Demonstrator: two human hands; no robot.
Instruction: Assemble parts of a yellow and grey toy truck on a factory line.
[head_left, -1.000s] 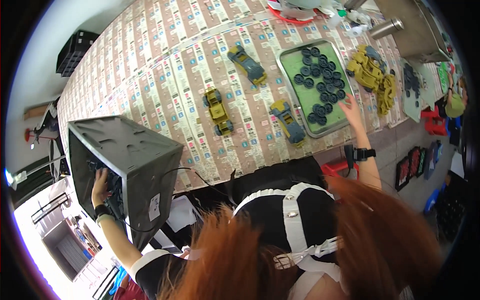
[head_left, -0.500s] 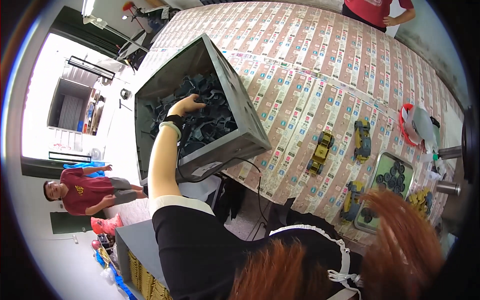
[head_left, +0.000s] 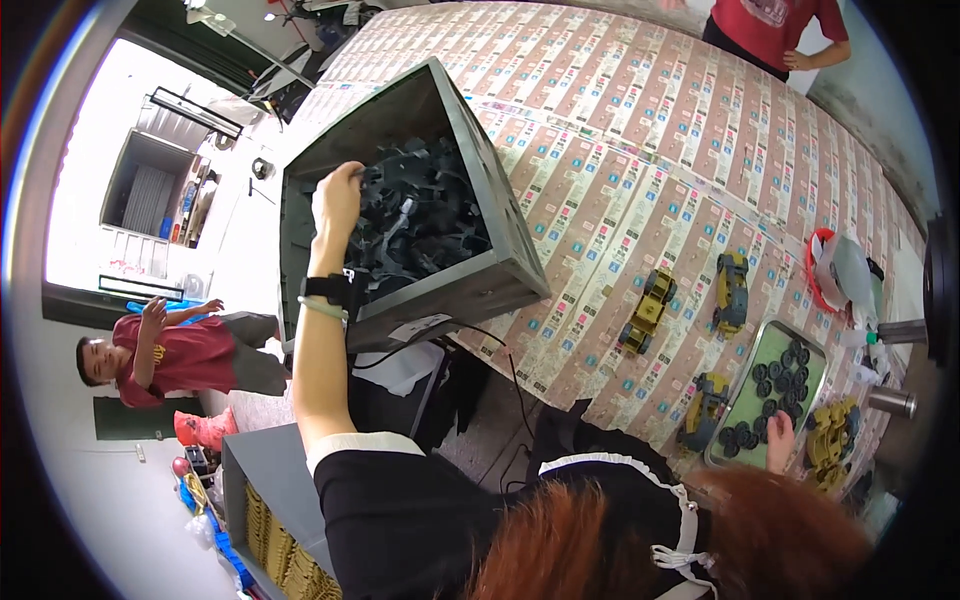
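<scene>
My left hand [head_left: 338, 200] is over the left side of a large grey bin [head_left: 515, 235] heaped with dark grey plastic pieces [head_left: 420, 205]. Its fingers are bent together at the edge of the heap; whatever they may pinch blends into the dark pieces. My right hand [head_left: 780, 442] reaches over a green-bottomed metal tray [head_left: 752, 385], its fingertips drawn together beside small black toy wheels [head_left: 785, 372]. Hair covers part of that arm, and I cannot make out anything between the fingers. Left of the tray stands a yellow and grey toy truck [head_left: 704, 410].
Two more toy trucks, one yellow [head_left: 648, 310] and one grey-yellow [head_left: 731, 292], stand mid-table. Yellow toy parts [head_left: 830, 440] lie right of the tray, below a red basket [head_left: 822, 270]. A black cable [head_left: 512, 370] hangs off the table edge. People stand at left [head_left: 185, 355] and far right [head_left: 775, 35].
My left hand has moved from the middle of the heap to its left side, fingers drawn in. My right hand, hidden behind hair before, now shows at the tray. The person at left raised a hand.
</scene>
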